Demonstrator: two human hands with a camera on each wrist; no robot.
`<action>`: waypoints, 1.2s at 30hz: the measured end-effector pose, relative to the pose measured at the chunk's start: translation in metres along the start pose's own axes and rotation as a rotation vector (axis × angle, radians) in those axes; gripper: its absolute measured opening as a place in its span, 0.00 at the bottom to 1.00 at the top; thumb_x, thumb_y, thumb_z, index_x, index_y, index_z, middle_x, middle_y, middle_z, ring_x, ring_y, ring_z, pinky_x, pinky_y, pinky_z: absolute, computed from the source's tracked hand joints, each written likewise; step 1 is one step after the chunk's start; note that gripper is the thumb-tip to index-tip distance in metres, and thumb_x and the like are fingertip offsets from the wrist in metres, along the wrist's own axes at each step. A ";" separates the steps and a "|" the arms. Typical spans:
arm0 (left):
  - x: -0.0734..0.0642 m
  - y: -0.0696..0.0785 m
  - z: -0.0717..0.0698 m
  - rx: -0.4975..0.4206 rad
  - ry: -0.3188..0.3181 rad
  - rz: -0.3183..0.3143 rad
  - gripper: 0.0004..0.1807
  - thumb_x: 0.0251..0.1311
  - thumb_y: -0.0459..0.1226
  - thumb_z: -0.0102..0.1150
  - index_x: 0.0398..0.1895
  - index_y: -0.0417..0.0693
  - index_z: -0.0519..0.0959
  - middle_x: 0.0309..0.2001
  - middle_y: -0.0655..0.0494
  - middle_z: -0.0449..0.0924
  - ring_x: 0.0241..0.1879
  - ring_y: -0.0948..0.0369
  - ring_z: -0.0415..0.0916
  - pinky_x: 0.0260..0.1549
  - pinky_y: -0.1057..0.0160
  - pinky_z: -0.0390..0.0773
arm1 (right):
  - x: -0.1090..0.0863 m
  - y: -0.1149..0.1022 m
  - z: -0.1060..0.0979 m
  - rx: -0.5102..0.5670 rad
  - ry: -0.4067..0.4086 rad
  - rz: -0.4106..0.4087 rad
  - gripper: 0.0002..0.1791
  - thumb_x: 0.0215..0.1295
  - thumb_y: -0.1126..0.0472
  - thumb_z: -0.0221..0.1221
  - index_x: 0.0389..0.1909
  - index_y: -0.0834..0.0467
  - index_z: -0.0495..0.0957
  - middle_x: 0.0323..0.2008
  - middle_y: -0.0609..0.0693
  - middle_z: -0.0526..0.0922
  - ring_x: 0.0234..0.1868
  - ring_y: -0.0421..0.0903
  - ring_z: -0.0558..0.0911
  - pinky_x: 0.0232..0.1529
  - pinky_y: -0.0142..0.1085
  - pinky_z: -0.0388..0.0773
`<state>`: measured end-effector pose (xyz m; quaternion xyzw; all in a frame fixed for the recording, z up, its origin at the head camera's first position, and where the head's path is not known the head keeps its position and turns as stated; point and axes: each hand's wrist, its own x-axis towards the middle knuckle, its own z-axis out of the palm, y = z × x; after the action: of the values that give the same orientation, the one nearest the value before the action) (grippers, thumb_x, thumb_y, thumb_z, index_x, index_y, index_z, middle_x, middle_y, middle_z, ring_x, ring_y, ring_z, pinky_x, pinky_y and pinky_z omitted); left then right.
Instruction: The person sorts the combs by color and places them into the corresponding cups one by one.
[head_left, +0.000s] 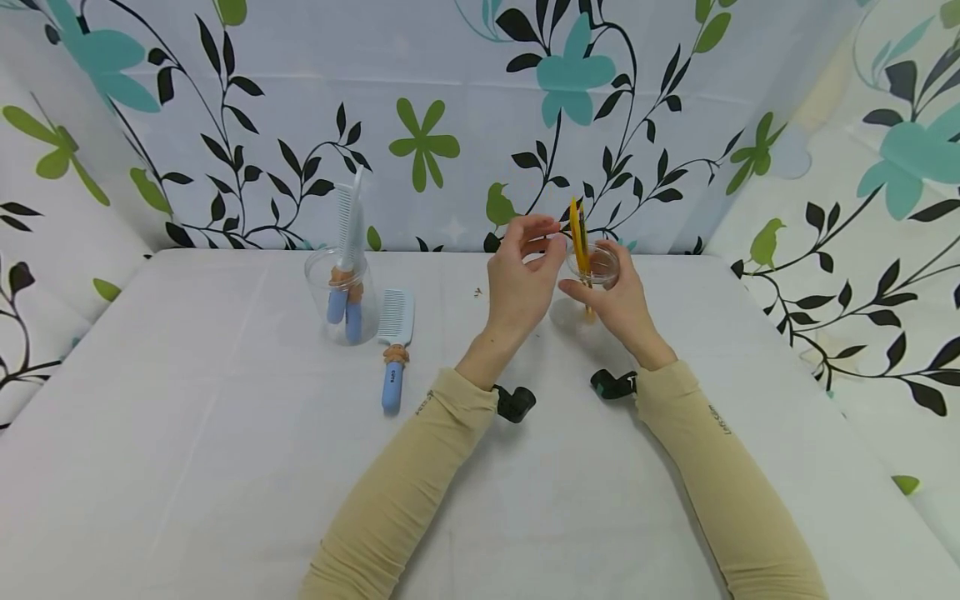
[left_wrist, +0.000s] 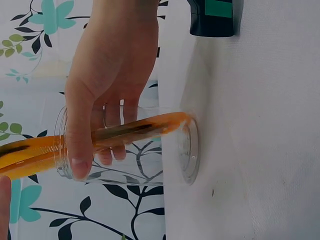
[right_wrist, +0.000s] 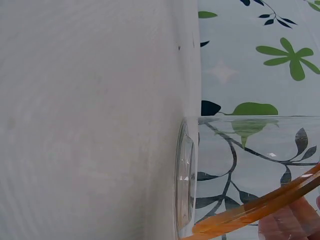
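Note:
At the back of the table a clear jar (head_left: pixel 604 265) stands upright, with long yellow-and-black sticks (head_left: pixel 579 236) leaning in it; their exact kind is unclear. My right hand (head_left: pixel 630 307) grips the jar's side, thumb in front and fingers behind. In the left wrist view the orange lower ends of the sticks reach the jar's base (left_wrist: pixel 191 155). My left hand (head_left: pixel 525 271) is raised just left of the sticks' tops, fingers loosely bent, apparently holding nothing. One of its fingertips (left_wrist: pixel 4 200) shows beside the sticks at that view's edge.
To the left, a clear cup (head_left: pixel 318 271) holds light-blue-handled combs (head_left: pixel 347 242). A similar comb (head_left: pixel 393 358) lies on the white table (head_left: pixel 225 467) beside it. Small brown specks (head_left: pixel 477 292) lie near my left hand. A patterned curtain (head_left: pixel 450 67) hangs behind.

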<state>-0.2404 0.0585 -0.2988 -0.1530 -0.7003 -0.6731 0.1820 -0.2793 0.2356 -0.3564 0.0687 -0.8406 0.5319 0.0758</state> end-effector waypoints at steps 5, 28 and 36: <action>0.000 0.000 0.001 0.013 -0.008 -0.002 0.15 0.71 0.35 0.54 0.58 0.41 0.73 0.55 0.49 0.80 0.52 0.57 0.81 0.52 0.70 0.81 | 0.001 0.000 0.000 0.010 0.006 -0.015 0.47 0.58 0.48 0.71 0.73 0.53 0.56 0.65 0.54 0.74 0.66 0.50 0.71 0.67 0.55 0.65; -0.001 0.017 -0.033 0.077 -0.094 0.094 0.18 0.69 0.31 0.54 0.60 0.39 0.70 0.52 0.46 0.82 0.51 0.56 0.81 0.53 0.68 0.80 | 0.002 0.000 -0.001 0.015 -0.008 0.007 0.48 0.59 0.48 0.71 0.73 0.51 0.54 0.65 0.53 0.73 0.66 0.52 0.70 0.70 0.55 0.61; -0.003 0.029 -0.071 0.063 -0.094 0.211 0.16 0.67 0.29 0.56 0.57 0.39 0.71 0.49 0.45 0.84 0.48 0.58 0.82 0.51 0.66 0.82 | -0.008 -0.024 -0.002 0.004 -0.032 0.038 0.46 0.62 0.54 0.69 0.73 0.57 0.53 0.66 0.57 0.72 0.67 0.58 0.68 0.71 0.53 0.58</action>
<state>-0.2211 -0.0110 -0.2722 -0.2514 -0.7090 -0.6198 0.2235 -0.2668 0.2274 -0.3364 0.0612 -0.8419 0.5336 0.0523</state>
